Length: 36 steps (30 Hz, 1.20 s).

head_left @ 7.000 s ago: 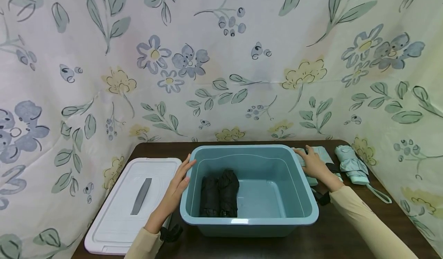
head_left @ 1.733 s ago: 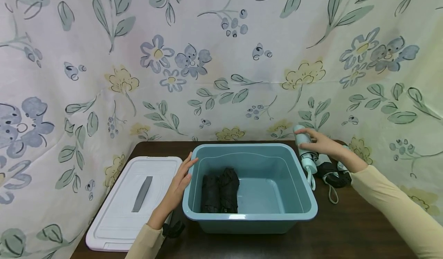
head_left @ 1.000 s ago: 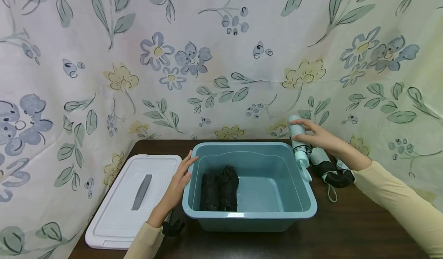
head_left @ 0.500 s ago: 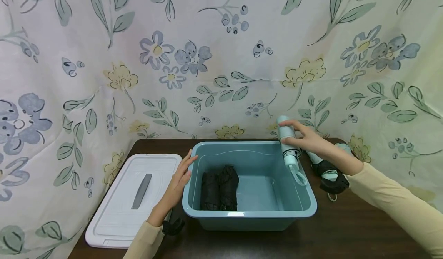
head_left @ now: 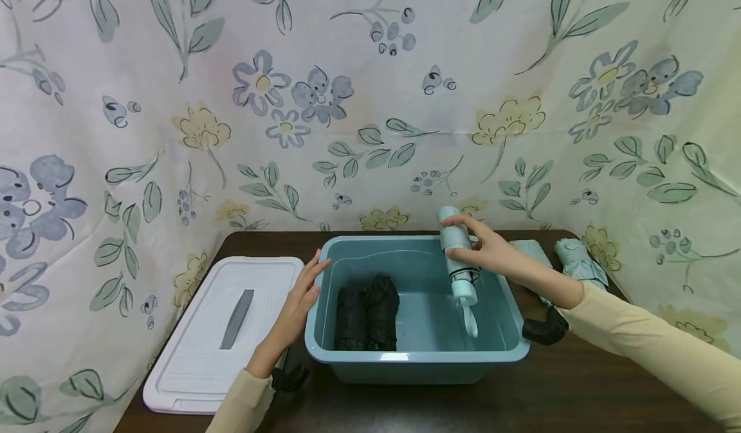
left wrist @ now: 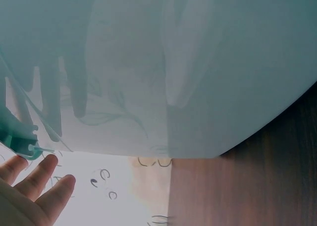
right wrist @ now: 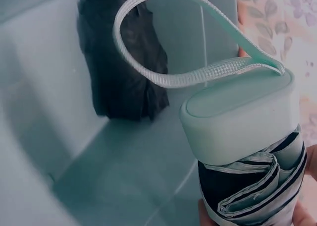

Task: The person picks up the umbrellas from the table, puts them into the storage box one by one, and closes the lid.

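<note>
My right hand grips a folded light-blue umbrella by its side, tilted over the right part of a blue plastic bin. Its handle end and wrist strap point down toward me; the right wrist view shows the pale handle and gathered cloth close up. Two folded black umbrellas lie side by side on the bin's floor at the left. My left hand rests its straight fingers against the bin's left rim. In the left wrist view those fingers sit just under the bin's edge.
On the dark wooden table, a white lid with a grey handle lies left of the bin. Two more light-blue folded umbrellas lie to the right, one crumpled, one partly behind my right arm. A floral cloth hangs behind the table.
My right hand has reached among the umbrellas on the right, taken hold of a light-blue one, and carried it left from beside the bin to over it. My left hand has stayed at the rim.
</note>
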### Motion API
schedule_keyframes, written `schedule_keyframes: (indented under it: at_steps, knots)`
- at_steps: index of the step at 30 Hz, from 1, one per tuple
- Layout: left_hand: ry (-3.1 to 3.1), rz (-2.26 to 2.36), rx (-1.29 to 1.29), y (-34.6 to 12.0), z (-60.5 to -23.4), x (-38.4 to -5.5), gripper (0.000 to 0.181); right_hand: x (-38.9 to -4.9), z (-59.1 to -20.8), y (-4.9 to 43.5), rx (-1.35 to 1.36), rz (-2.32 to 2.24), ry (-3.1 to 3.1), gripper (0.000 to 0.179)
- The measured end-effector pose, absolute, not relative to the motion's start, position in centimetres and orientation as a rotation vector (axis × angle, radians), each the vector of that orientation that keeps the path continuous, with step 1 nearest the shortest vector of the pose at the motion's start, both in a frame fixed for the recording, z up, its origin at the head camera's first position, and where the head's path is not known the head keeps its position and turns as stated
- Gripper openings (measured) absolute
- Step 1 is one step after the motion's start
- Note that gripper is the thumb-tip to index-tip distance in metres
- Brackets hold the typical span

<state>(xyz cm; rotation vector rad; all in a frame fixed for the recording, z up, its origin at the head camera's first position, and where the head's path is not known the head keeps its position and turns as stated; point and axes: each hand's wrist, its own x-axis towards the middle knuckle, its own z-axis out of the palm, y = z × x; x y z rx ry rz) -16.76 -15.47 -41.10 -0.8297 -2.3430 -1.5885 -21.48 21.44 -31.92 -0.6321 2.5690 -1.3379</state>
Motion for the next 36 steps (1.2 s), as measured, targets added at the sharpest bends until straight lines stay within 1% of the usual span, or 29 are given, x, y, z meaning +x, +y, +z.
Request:
schedule_keyframes:
  at_steps: [7, 14, 21, 26, 36]
  knots:
    - [-2.348, -1.599, -0.82, -15.5, -41.2, -16.8, 0.048, -21.2, -32.5, 20.1, -0.679, -1.295, 2.53, 0.052]
    - [-2.344, -1.587, -0.823, -15.5, -41.3, -16.8, 0.048, -20.7, -33.0, 19.1, -0.662, -1.296, 2.472, 0.052]
    - [-2.342, -1.591, -0.824, -15.5, -41.2, -16.9, 0.048, -20.8, -33.5, 18.1, -0.72, -1.329, 2.388, 0.052]
    - [-2.348, -1.591, -0.814, -15.4, -41.1, -16.8, 0.049, -21.1, -33.9, 17.7, -0.757, -1.271, 2.377, 0.053]
    - [-2.343, -1.578, -0.811, -15.3, -40.9, -16.7, 0.049, -21.3, -34.4, 16.8, -0.603, -1.141, 2.344, 0.054]
